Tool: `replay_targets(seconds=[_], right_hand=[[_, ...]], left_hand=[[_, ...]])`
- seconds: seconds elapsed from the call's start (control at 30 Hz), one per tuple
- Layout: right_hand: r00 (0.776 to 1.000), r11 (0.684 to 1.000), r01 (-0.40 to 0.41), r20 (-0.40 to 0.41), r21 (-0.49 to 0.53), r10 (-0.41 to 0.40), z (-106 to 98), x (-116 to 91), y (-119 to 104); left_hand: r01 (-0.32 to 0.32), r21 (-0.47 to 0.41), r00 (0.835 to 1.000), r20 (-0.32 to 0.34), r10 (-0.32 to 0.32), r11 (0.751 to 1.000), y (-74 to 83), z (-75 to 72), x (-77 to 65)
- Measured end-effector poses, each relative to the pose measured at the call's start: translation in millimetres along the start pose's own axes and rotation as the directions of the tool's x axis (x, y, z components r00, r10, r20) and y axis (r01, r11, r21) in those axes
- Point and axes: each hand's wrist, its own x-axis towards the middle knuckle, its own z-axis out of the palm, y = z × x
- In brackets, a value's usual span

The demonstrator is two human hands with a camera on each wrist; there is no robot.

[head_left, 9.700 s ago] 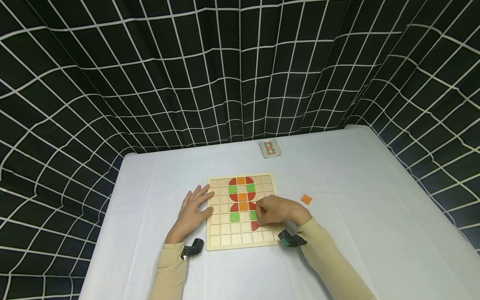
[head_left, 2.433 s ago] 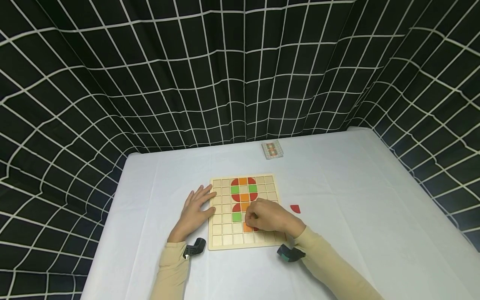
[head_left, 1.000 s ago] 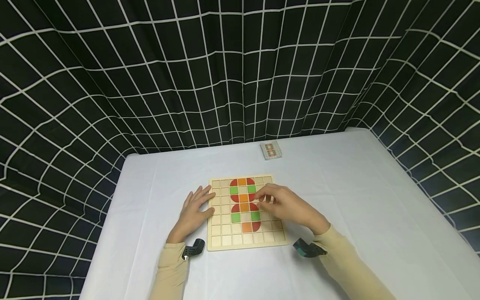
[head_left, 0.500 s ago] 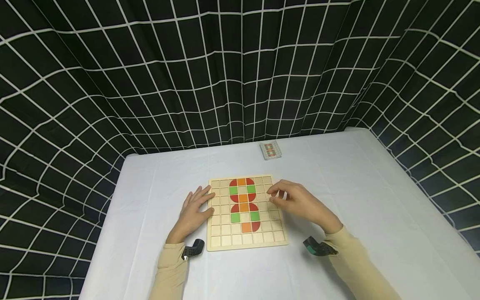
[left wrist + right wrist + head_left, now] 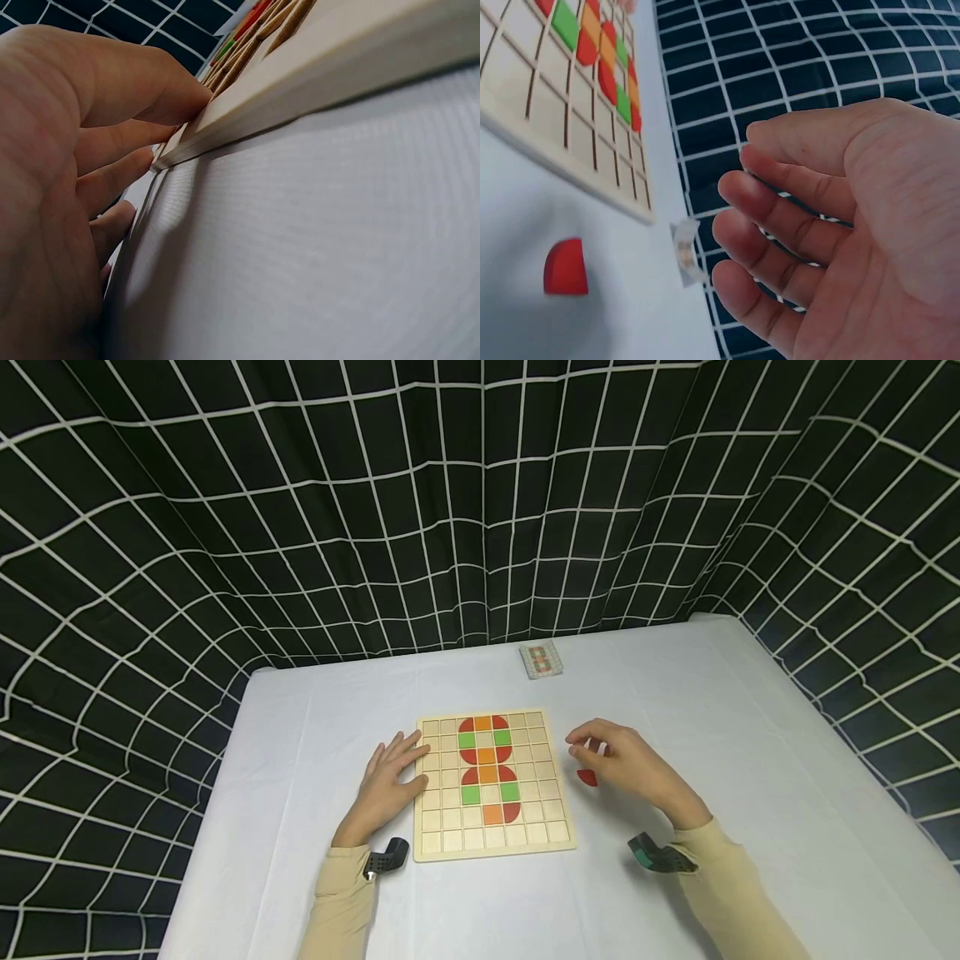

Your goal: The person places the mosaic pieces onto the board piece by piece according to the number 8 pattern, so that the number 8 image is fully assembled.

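Observation:
A wooden grid board [image 5: 452, 842] lies on the table, with red quarter-round, green square and orange square tiles set in its middle columns. My left hand [image 5: 386, 787] rests at its left edge, fingers spread and fingertips on the rim; the left wrist view shows the fingertips against the board's side [image 5: 247, 120]. To the right of the board hovers my right hand [image 5: 632, 768], fingers loosely bent with thumb and index close together. A loose red quarter-round tile [image 5: 587, 777] lies on the cloth just under it. In the right wrist view nothing shows between those fingers [image 5: 746, 285].
A small patterned card [image 5: 542, 660] lies near the table's back edge. White cloth [image 5: 330, 710] covers the table. Dark curtains with a white grid [image 5: 360, 527] hang behind and at both sides.
An orange tile once lying right of the board now sits in its lower row. My right hand has withdrawn rightward from the board to the red tile. My left hand has stayed.

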Motion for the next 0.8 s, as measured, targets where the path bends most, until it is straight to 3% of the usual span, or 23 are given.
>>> replay_targets(seconds=[0.43, 0.8], right_hand=[[0.999, 0.998, 0.036, -0.022, -0.057, -0.038, -0.1, -6.5, 21.0], [0.998, 0.999, -0.041, 0.054, -0.024, 0.042, 4.8, -6.7, 31.7]], left_hand=[[-0.006, 0.024, 1.0, 0.003, 0.006, 1.0, -1.2, 0.1, 1.2], [-0.006, 0.021, 1.0, -0.009, 0.006, 1.0, -2.4, 1.6, 1.9]])
